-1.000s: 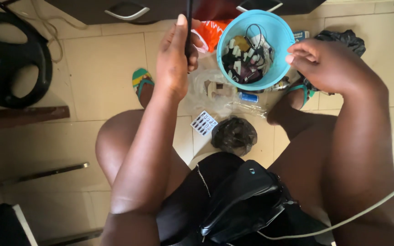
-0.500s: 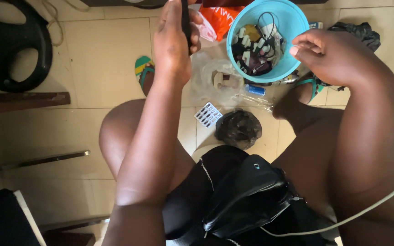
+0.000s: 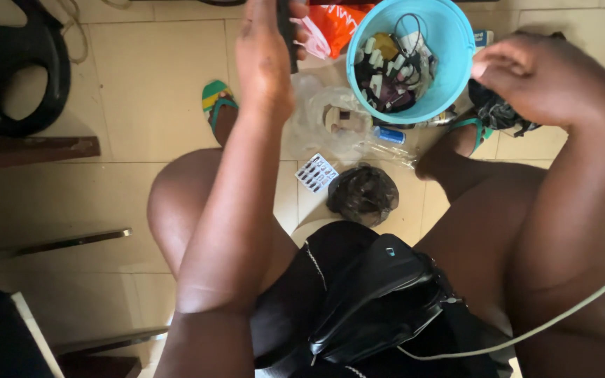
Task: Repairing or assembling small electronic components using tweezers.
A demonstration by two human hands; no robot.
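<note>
My left hand (image 3: 264, 59) is raised at the top of the view, closed around a thin dark object (image 3: 286, 35) whose upper end runs out of frame. My right hand (image 3: 533, 80) hovers at the right rim of a light blue bucket (image 3: 449, 52), fingers curled; whether it pinches anything is hidden. Inside the bucket lie several small items and dark cords (image 3: 390, 70). A black bag (image 3: 379, 301) rests on my lap between my knees.
On the tiled floor lie a crumpled clear plastic bag (image 3: 330, 126), a blister card (image 3: 315, 173), a black plastic bag (image 3: 363, 192), an orange bag (image 3: 341, 24) and dark cloth (image 3: 498, 112). A dark round weight plate (image 3: 15, 70) sits left. A pale cable (image 3: 561, 315) crosses my right leg.
The view has shifted so both hands and the bucket sit higher in the frame. My left hand keeps its grip on the dark object; my right hand stays beside the bucket rim.
</note>
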